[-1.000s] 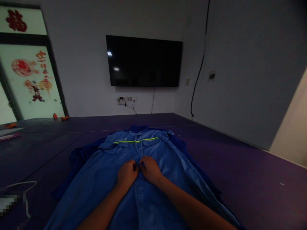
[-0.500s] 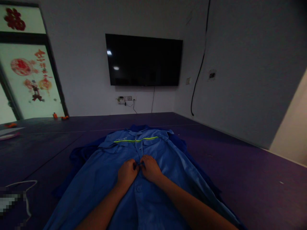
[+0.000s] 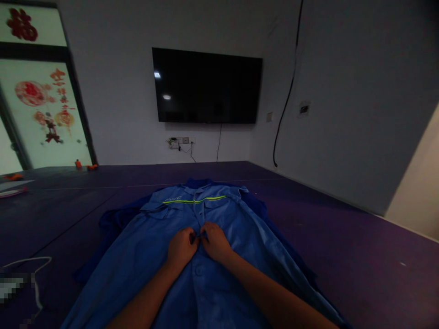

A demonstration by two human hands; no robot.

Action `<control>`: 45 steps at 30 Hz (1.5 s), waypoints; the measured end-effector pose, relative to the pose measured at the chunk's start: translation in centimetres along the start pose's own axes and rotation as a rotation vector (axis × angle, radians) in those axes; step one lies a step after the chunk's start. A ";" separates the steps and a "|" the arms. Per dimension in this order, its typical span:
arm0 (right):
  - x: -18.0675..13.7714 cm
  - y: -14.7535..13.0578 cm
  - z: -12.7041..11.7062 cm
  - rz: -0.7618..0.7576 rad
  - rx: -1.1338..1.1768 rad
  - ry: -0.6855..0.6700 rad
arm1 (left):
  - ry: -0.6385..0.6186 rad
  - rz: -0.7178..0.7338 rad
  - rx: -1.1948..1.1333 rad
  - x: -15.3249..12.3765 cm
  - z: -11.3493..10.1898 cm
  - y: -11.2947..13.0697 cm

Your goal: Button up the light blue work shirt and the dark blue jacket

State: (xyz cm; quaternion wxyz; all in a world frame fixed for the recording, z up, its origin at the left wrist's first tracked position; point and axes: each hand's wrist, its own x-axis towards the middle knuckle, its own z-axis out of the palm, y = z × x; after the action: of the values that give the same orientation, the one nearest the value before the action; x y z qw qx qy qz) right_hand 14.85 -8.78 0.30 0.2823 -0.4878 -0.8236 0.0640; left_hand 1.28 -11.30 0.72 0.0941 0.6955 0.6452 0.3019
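Note:
A blue work shirt (image 3: 144, 256) with a yellow-green stripe across the chest lies spread flat on a dark purple floor mat (image 3: 343, 246). Both hands meet at its front placket, about mid-chest. My left hand (image 3: 180, 249) has its fingers curled and pinches the placket fabric. My right hand (image 3: 215, 242) is curled the same way, touching the left one and gripping the opposite edge of the placket. A button shows on the placket just below the hands. Darker blue cloth (image 3: 109, 219) lies under the shirt.
A black wall television (image 3: 206, 86) hangs ahead, with a socket and cables below it. A glass door with red paper decorations (image 3: 44, 105) stands at the left. A white cable (image 3: 30, 265) lies on the mat at the lower left. Small orange objects (image 3: 84, 165) sit by the door.
Both hands stay pinched together on the placket. Only the view shifts very slightly.

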 end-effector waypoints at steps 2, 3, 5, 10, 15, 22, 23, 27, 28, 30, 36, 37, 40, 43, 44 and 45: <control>0.1 0.3 0.2 0.013 0.037 0.021 | 0.006 0.025 -0.037 -0.1 0.0 0.0; 0.1 0.5 0.3 0.021 0.054 0.032 | 0.006 0.036 -0.052 -0.1 -0.1 0.0; 0.2 0.7 0.5 0.026 0.079 0.047 | 0.003 0.054 -0.074 -0.2 -0.1 0.1; 0.4 1.0 0.6 0.005 0.101 0.046 | -0.004 0.052 -0.075 -0.3 -0.3 0.2; 0.4 0.8 0.1 -0.037 0.098 -0.011 | -0.012 0.036 -0.055 -0.2 -0.2 0.1; 0.2 0.4 -0.3 -0.004 0.045 -0.035 | 0.000 0.039 -0.047 -0.1 0.0 0.0; 0.2 0.4 -0.4 0.000 0.036 -0.036 | -0.002 0.036 -0.042 -0.1 -0.1 0.0; 0.2 0.2 -0.5 0.006 0.021 -0.037 | -0.011 0.029 -0.024 -0.2 -0.2 0.2; 0.3 0.2 -0.5 0.010 0.023 -0.036 | -0.013 0.026 -0.020 -0.3 -0.3 0.2; 0.4 0.2 -0.5 0.015 0.026 -0.038 | -0.020 0.018 -0.012 -0.3 -0.4 0.3; 0.5 0.4 -0.5 0.016 0.024 -0.040 | -0.026 0.032 0.000 -0.3 -0.5 0.4; 0.5 0.4 -0.4 0.013 0.027 -0.036 | -0.023 0.039 -0.001 -0.3 -0.4 0.3; 0.5 0.4 -0.3 0.005 0.034 -0.025 | -0.025 0.058 -0.013 -0.2 -0.2 0.1; 0.4 0.4 -0.2 -0.003 0.044 -0.019 | -0.008 0.074 -0.021 -0.2 -0.1 0.1; 0.4 0.4 -0.2 -0.008 0.050 -0.017 | -0.003 0.074 -0.018 -0.2 -0.1 0.1; 0.3 0.4 -0.3 -0.012 0.055 -0.016 | -0.001 0.075 -0.015 -0.3 -0.1 0.1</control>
State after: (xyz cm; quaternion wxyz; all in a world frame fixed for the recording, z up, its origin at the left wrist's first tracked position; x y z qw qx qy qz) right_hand 15.15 -8.35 0.53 0.2896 -0.4743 -0.8266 0.0888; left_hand 1.32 -11.61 0.82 0.0883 0.7185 0.6165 0.3096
